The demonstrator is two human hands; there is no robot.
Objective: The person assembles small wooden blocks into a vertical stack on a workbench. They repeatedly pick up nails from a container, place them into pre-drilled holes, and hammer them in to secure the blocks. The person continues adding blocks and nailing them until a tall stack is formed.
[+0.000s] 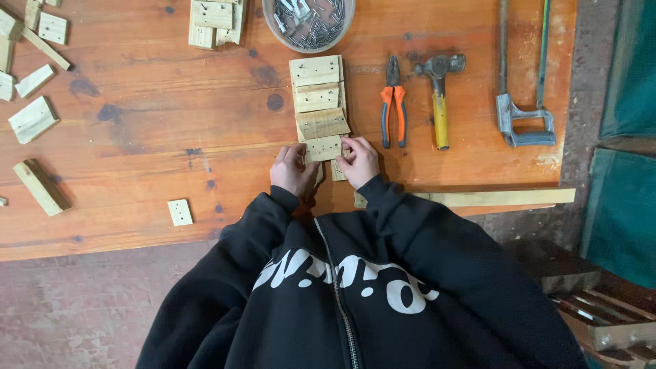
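Observation:
A small assembly of pale wooden slats (318, 102) lies on the orange wooden table (157, 137), running away from me. Its nearest slat (322, 148) has small nail holes. My left hand (292, 171) grips this slat's left end and my right hand (359, 161) grips its right end, fingers pinching the edges. Both arms wear black sleeves.
A bowl of nails (309, 22) stands beyond the slats. Orange-handled pliers (393, 102), a yellow-handled hammer (439, 96) and a hacksaw (523, 82) lie to the right. Loose wood offcuts (33, 119) are scattered left; a long strip (499, 197) lies along the table's near edge.

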